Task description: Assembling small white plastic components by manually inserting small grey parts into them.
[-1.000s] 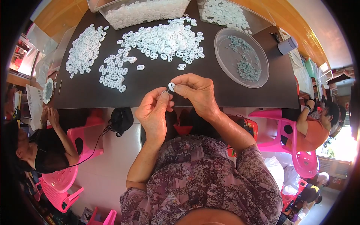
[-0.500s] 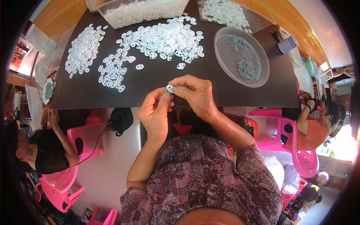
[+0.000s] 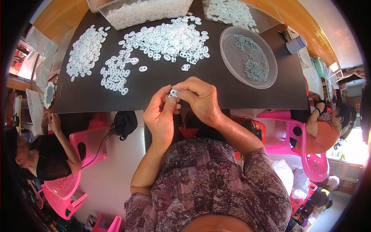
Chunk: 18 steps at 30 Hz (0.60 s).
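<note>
Above the near edge of the dark table, both of my hands meet at a small white plastic piece with two holes [image 3: 173, 92]. My left hand [image 3: 159, 116] pinches it from the left between thumb and fingers. From the right, the thumb and forefinger of my right hand [image 3: 201, 98] close on the same piece. Beyond the hands, a large heap of similar white pieces [image 3: 170, 38] covers the middle of the table. A smaller cluster [image 3: 116, 73] lies to its left, with one loose piece [image 3: 143, 69] beside it. Another single piece [image 3: 186, 67] sits nearer my hands.
On the right lies a round clear tray [image 3: 228, 63] with small grey-green pins. Bins of white parts [image 3: 116, 19] stand at the back. Another pile [image 3: 85, 54] is at far left. A grey-lidded jar [image 3: 296, 45] stands at right. People sit on pink chairs at both sides.
The white piece has come together between both hands and now shows its holes more fully. My hands have shifted only slightly; the piles look the same.
</note>
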Each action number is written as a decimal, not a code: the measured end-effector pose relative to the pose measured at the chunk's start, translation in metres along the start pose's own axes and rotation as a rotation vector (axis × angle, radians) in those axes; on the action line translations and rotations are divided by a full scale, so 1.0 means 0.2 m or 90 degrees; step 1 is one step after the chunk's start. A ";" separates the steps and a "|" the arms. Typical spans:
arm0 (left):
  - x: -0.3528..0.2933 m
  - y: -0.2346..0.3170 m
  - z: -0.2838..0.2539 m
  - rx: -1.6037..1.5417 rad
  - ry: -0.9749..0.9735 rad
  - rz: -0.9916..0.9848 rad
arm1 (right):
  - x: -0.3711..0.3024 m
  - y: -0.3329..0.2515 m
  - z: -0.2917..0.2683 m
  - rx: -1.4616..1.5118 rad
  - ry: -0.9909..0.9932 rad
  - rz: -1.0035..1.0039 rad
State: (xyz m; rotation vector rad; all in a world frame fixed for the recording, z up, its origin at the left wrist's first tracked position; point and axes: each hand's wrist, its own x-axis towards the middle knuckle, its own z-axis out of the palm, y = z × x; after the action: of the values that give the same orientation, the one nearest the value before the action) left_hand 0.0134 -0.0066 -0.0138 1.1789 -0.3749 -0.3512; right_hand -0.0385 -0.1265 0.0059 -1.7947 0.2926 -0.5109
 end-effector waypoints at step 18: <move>0.03 0.05 0.04 -0.101 0.011 -0.084 | -0.03 0.01 -0.02 -0.179 0.020 -0.243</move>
State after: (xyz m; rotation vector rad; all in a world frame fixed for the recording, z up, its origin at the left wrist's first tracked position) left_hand 0.0150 -0.0129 -0.0017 1.0529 -0.2492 -0.4768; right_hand -0.0455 -0.1286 0.0044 -2.1322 0.0403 -0.7981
